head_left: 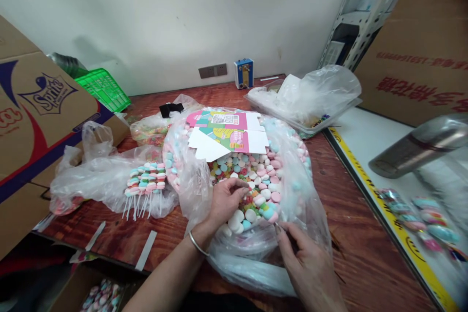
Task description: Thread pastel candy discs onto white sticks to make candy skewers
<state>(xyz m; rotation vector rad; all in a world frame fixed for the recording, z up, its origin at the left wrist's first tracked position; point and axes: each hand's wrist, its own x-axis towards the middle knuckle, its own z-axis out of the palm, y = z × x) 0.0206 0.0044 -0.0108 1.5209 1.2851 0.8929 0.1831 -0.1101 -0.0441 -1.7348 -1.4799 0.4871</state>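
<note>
A large clear plastic bag (298, 190) lies open in front of me, full of pink, white and blue marshmallows (276, 163) with small fruit-coloured gummy rings (250, 200) among them. My left hand (228, 200) is over the candy, thumb and forefinger drawn together; whatever is between them is too small to make out. My right hand (302, 253), at the bag's near edge, pinches the lower end of a marshmallow skewer (268, 212) with pink, blue and green pieces on it. Its stick is mostly hidden by my fingers. A flattened printed carton (228, 131) rests on the far part of the bag.
Several finished marshmallow skewers (146, 180) lie on plastic at left. A Sprite cardboard box (44, 107) and a green basket (104, 90) stand beyond. At right are a plastic tub (310, 124), a steel flask (417, 146) and wrapped candies (420, 219).
</note>
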